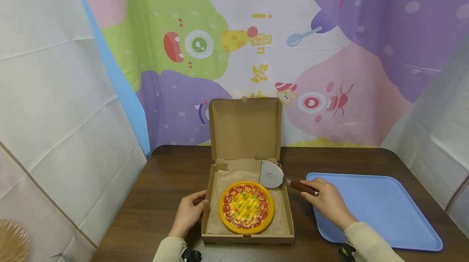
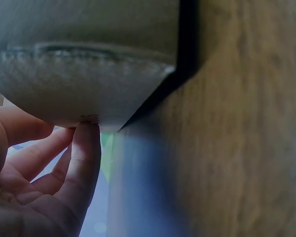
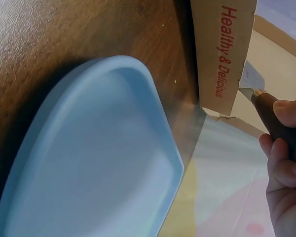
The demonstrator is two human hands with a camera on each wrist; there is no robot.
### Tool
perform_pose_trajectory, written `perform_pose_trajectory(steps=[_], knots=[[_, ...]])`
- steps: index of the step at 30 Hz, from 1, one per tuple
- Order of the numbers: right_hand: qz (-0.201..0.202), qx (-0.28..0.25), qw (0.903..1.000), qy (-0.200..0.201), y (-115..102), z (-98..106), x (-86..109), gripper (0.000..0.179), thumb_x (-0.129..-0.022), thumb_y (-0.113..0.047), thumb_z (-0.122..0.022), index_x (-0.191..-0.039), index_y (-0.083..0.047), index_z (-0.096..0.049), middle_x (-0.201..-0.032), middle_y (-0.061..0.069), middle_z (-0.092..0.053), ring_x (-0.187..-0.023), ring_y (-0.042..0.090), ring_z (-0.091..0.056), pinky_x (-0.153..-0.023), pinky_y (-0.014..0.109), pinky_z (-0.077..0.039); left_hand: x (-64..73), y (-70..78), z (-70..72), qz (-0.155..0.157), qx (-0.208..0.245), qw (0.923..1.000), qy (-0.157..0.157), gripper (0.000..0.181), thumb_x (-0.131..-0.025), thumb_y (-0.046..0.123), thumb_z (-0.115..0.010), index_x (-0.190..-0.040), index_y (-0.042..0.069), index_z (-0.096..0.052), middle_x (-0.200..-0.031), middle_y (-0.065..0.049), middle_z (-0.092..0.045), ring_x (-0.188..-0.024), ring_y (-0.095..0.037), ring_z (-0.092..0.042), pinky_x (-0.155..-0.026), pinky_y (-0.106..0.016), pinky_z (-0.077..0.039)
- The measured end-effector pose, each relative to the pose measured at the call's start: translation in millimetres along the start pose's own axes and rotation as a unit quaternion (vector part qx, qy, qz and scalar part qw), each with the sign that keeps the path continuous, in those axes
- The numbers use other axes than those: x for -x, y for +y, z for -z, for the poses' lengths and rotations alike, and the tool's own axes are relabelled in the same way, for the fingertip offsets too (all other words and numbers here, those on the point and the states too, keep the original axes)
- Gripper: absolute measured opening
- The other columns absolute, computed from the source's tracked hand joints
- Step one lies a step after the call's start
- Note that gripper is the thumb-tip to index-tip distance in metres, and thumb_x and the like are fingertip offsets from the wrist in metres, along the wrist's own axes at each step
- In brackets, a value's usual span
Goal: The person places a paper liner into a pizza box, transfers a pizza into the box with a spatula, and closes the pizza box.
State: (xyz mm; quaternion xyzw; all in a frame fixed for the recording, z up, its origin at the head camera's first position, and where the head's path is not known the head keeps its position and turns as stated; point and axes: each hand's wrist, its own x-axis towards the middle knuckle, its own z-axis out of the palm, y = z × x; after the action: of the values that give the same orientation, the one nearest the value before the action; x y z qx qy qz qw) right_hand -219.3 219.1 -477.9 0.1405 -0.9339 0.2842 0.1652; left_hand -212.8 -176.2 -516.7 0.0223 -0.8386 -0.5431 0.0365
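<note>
A round toy pizza (image 1: 246, 207) with a yellow crust lies on brown paper inside an open cardboard pizza box (image 1: 250, 238). My left hand (image 1: 190, 212) is at the outer left wall of the box, its fingertips touching the wall; in the left wrist view its fingertips meet the edge of the cardboard (image 2: 84, 94). On the other side, my right hand (image 1: 327, 199) grips the dark wooden handle of a pizza server (image 1: 272, 173). Its broad metal blade reaches over the box's right wall, near the back of the pizza. In the right wrist view, the thumb lies along the handle (image 3: 274, 116).
A blue tray (image 1: 373, 205) sits on the dark wood table (image 1: 146, 209) to the right, partly under my right forearm. The box lid (image 1: 246, 129) stands upright at the back, before a cartoon-printed curtain (image 1: 242, 29). Pale sheets hang at both sides.
</note>
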Motion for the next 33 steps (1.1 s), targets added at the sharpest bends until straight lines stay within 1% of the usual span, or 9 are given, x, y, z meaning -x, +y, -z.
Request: perform_pose_trajectory(steps=[6, 10, 13, 16, 20, 23, 27, 33], knots=[[0.014, 0.005, 0.9993, 0.035, 3.1, 3.3, -0.6, 0.033, -0.075, -0.009, -0.082, -0.107, -0.003, -0.075, -0.092, 0.006, -0.071, -0.074, 0.014, -0.061, -0.061, 0.025, -0.047, 0.3, -1.0, 0.0, 0.001, 0.0, 1.0, 0.0, 0.032, -0.091, 0.002, -0.062, -0.121, -0.006, -0.066, -0.116, -0.024, -0.069, -0.098, -0.029, -0.068, -0.076, -0.032, -0.058], [0.003, 0.003, 0.9995, 0.032, 2.4, 10.0, -1.6, 0.032, -0.078, -0.01, -0.081, -0.109, -0.005, -0.075, -0.094, 0.008, -0.072, -0.075, 0.016, -0.061, -0.059, 0.024, -0.045, 0.6, -1.1, 0.0, 0.001, 0.0, 1.0, -0.001, 0.032, -0.091, 0.002, -0.061, -0.121, -0.006, -0.065, -0.116, -0.024, -0.068, -0.098, -0.029, -0.068, -0.076, -0.032, -0.058], [-0.013, 0.001, 0.9996, 0.025, 2.9, 17.3, -2.7, 0.031, -0.08, -0.01, -0.079, -0.11, -0.006, -0.074, -0.095, 0.01, -0.072, -0.071, 0.015, -0.057, -0.055, 0.022, -0.041, 0.6, -1.2, -0.7, 0.005, 0.0, 1.0, -0.001, 0.032, -0.091, 0.003, -0.062, -0.121, -0.005, -0.066, -0.116, -0.024, -0.069, -0.097, -0.028, -0.068, -0.074, -0.028, -0.057], [-0.026, -0.002, 0.9994, 0.022, 4.6, 26.0, -3.3, 0.032, -0.081, -0.012, -0.078, -0.112, -0.006, -0.074, -0.094, 0.01, -0.072, -0.067, 0.013, -0.054, -0.052, 0.022, -0.04, 0.4, -0.9, -1.1, 0.008, 0.002, 1.0, 0.0, 0.032, -0.091, 0.003, -0.062, -0.121, -0.005, -0.066, -0.116, -0.023, -0.069, -0.096, -0.027, -0.068, -0.072, -0.025, -0.056], [-0.049, -0.009, 0.9987, 0.014, 8.2, 39.4, -3.2, 0.029, -0.083, -0.016, -0.077, -0.11, -0.008, -0.074, -0.09, 0.007, -0.07, -0.063, 0.01, -0.049, -0.051, 0.022, -0.04, 0.7, 0.0, -0.1, 0.0, 0.004, 1.0, 0.0, 0.032, -0.09, 0.002, -0.062, -0.121, -0.006, -0.065, -0.113, -0.024, -0.07, -0.094, -0.026, -0.068, -0.071, -0.024, -0.055], [-0.068, -0.018, 0.9975, 0.004, 11.5, 50.1, -2.4, 0.028, -0.084, -0.019, -0.076, -0.11, -0.007, -0.074, -0.092, 0.01, -0.071, -0.064, 0.011, -0.049, -0.051, 0.023, -0.039, 0.9, 0.4, 0.3, -0.004, 0.005, 1.0, 0.0, 0.032, -0.09, 0.002, -0.062, -0.121, -0.007, -0.065, -0.112, -0.024, -0.07, -0.094, -0.026, -0.068, -0.07, -0.024, -0.055], [-0.082, -0.015, 0.9965, 0.001, 17.0, 64.4, 0.6, 0.031, -0.086, -0.024, -0.075, -0.111, -0.004, -0.074, -0.097, 0.016, -0.073, -0.062, 0.009, -0.049, -0.049, 0.023, -0.039, 1.7, 1.0, 0.5, 0.0, 0.01, 0.9999, -0.003, 0.033, -0.091, 0.002, -0.062, -0.122, -0.007, -0.064, -0.114, -0.025, -0.069, -0.095, -0.027, -0.068, -0.07, -0.023, -0.055], [-0.078, 0.005, 0.9967, 0.021, 30.6, 86.5, 8.1, 0.03, -0.084, -0.021, -0.076, -0.105, 0.0, -0.075, -0.091, 0.017, -0.074, -0.058, 0.003, -0.045, -0.046, 0.023, -0.036, 1.7, 0.2, 0.4, 0.001, 0.008, 1.0, -0.004, 0.033, -0.091, 0.002, -0.061, -0.123, -0.007, -0.064, -0.115, -0.025, -0.069, -0.097, -0.028, -0.068, -0.074, -0.029, -0.057]])
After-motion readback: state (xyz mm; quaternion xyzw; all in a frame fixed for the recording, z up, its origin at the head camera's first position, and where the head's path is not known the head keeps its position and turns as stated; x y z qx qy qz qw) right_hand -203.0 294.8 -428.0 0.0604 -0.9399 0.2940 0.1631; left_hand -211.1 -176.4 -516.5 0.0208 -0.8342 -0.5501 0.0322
